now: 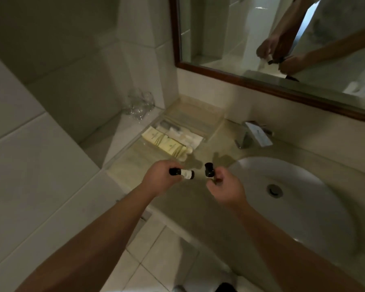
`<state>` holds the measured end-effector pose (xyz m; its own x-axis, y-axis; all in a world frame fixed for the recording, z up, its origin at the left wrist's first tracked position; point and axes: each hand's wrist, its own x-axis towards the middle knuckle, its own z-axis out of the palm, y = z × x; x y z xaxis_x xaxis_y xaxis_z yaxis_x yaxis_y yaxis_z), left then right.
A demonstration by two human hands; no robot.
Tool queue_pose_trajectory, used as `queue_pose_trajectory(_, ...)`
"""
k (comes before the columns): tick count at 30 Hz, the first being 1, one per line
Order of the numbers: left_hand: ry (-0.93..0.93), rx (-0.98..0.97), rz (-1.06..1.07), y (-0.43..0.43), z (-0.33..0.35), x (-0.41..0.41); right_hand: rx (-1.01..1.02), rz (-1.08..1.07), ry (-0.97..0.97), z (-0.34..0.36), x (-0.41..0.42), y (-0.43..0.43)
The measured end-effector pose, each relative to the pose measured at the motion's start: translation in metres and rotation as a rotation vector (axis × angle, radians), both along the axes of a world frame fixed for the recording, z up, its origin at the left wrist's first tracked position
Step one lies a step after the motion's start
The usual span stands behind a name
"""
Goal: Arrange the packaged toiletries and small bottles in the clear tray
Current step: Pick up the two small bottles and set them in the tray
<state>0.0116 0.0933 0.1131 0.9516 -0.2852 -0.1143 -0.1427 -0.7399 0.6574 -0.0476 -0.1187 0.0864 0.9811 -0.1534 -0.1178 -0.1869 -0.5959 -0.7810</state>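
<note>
My left hand [161, 178] grips a small bottle [184, 173] with a black cap and a white label, lying sideways above the counter. A second small dark bottle [209, 170] is held by my right hand [227, 191], its black cap pointing up and away. Both hands hover over the counter left of the basin. Behind them the clear tray [207, 114] rests on the counter near the wall. Cream-coloured packets [165, 142] and white wrapped toiletries [190, 138] lie at its near end; its far half looks bare.
A white basin [303, 199] with a drain fills the right side, and a chrome tap [253, 134] stands behind it. Two glasses wrapped in clear film [138, 103] occupy the corner ledge. A wood-framed mirror [251, 82] hangs above. Tiled walls close the left side.
</note>
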Motion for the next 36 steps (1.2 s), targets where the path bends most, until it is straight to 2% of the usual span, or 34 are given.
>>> queue_pose_trajectory(4, -0.006, -0.002, 0.013, 0.026, -0.008, 0.045, 0.004, 0.017, 0.009, 0.003, 0.042, 0.022)
queue_pose_trajectory(12, -0.185, 0.093, 0.031, 0.058, -0.01, 0.136, 0.02, 0.057, 0.039, -0.002, 0.126, 0.056)
queue_pose_trajectory(17, -0.224, 0.167, -0.042, 0.069, -0.019, 0.196, -0.161, 0.082, 0.094, -0.007, 0.172, 0.062)
queue_pose_trajectory(25, -0.252, 0.187, -0.204, 0.081, -0.056, 0.287, -0.406, -0.033, 0.194, -0.026, 0.238, 0.087)
queue_pose_trajectory(33, -0.206, 0.165, -0.227, 0.086, -0.096, 0.312, -0.573, 0.007, 0.187, -0.046, 0.267, 0.108)
queue_pose_trajectory(36, -0.204, 0.188, -0.225, 0.085, -0.099, 0.311, -0.578, 0.022, 0.209, -0.049, 0.27, 0.11)
